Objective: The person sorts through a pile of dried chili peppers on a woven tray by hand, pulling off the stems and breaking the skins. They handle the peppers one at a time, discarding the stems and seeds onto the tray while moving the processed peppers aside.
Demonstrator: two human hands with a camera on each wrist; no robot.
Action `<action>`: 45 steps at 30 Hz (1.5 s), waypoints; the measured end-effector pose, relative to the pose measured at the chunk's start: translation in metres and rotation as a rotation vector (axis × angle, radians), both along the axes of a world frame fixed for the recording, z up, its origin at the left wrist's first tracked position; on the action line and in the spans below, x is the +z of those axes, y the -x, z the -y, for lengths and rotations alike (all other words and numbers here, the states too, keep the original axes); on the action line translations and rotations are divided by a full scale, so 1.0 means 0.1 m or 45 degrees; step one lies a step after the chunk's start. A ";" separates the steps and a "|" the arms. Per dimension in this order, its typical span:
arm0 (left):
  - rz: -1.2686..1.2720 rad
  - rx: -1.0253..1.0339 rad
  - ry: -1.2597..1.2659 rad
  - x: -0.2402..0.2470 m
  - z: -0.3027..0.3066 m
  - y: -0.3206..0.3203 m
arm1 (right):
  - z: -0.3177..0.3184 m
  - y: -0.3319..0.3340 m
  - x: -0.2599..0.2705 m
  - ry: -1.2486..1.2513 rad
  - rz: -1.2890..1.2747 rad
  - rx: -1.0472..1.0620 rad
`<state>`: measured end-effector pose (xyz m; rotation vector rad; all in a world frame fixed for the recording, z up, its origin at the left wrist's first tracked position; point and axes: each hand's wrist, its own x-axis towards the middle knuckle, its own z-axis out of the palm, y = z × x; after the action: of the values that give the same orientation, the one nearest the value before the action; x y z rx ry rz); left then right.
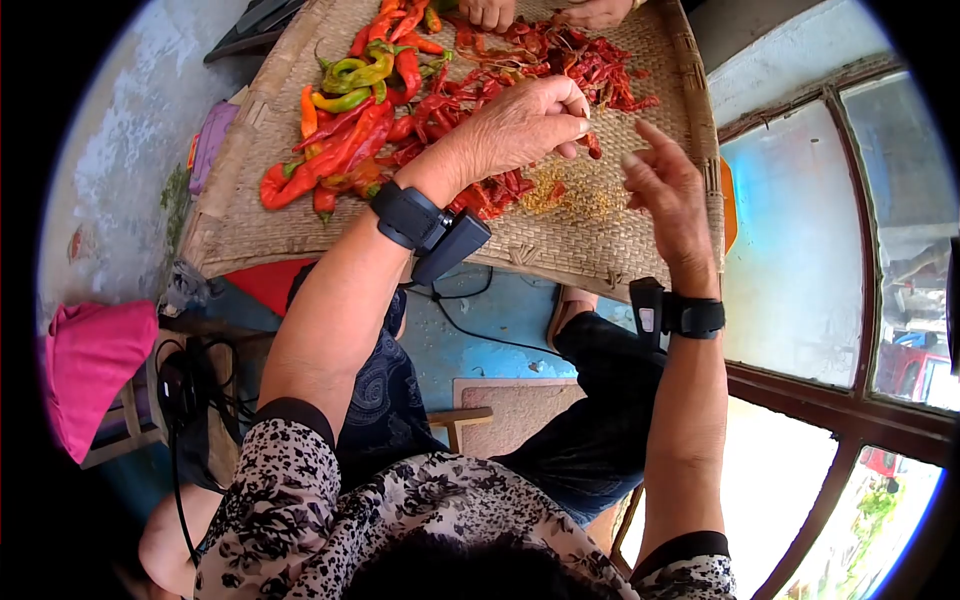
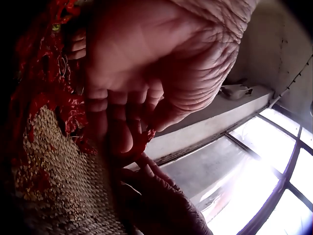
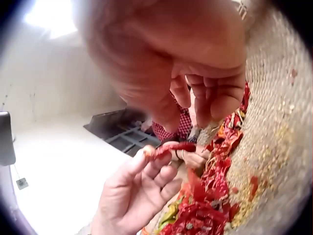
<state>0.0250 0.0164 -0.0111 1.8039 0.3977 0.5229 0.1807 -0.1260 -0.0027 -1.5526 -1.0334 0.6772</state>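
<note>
My left hand (image 1: 530, 125) is over the woven tray (image 1: 225, 225), pinching a small piece of red chili pepper (image 1: 593, 146) between thumb and fingers. In the right wrist view, that red strip (image 3: 172, 150) sticks out past the left fingertips. Just to the right, my right hand (image 1: 668, 190) is raised with loosely bent fingers and nothing visible in them. Its fingertips face the held piece, a small gap away in the head view. Below both hands lie torn red chili pieces (image 1: 490, 195) and scattered yellow seeds (image 1: 575, 195).
Whole red, orange and green chili peppers (image 1: 350, 140) heap on the tray's left. Another person's hands (image 1: 487, 14) work among red pieces (image 1: 600, 70) at its far side. Windows (image 1: 800, 240) stand close on the right; a black cable (image 1: 470, 330) crosses the floor below.
</note>
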 end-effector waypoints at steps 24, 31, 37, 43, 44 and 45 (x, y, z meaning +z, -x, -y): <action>-0.575 0.081 -1.364 -0.34 -0.05 0.34 | -0.11 -0.11 -0.16 0.085 -0.421 0.085; -0.295 0.076 -1.001 -0.20 -0.16 0.34 | -0.29 0.37 -0.28 0.270 0.733 0.327; -0.087 0.045 -0.468 -0.08 -0.13 0.24 | -0.38 0.42 -0.26 0.248 0.391 0.311; -0.041 0.018 -0.204 -0.03 -0.07 0.21 | -0.34 0.43 -0.27 0.185 0.161 0.210; -0.037 0.022 -0.205 -0.04 -0.07 0.21 | -0.33 0.42 -0.25 0.193 0.169 0.230; -0.038 0.018 -0.205 -0.05 -0.07 0.20 | -0.32 0.42 -0.24 0.200 0.177 0.248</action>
<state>0.0050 0.0237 -0.0160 1.9671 0.3988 0.5516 0.1390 -0.0944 -0.0263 -1.6667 -1.2733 0.8094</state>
